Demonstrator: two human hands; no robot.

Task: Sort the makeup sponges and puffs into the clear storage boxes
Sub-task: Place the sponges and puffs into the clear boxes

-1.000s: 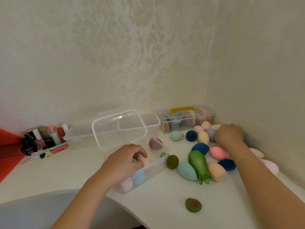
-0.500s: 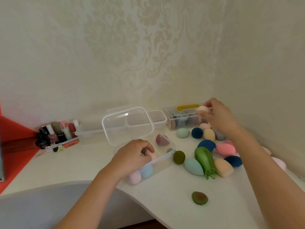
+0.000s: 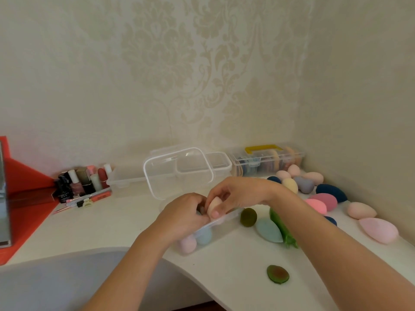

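Peach sponge pinched by both hands over box rim.

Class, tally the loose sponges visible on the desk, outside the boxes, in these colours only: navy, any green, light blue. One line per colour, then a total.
Navy sponges: 3
Green sponges: 3
Light blue sponge: 1
Total: 7

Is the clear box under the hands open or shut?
Open. The clear box has its lid raised behind the hands, and sponges lie inside.
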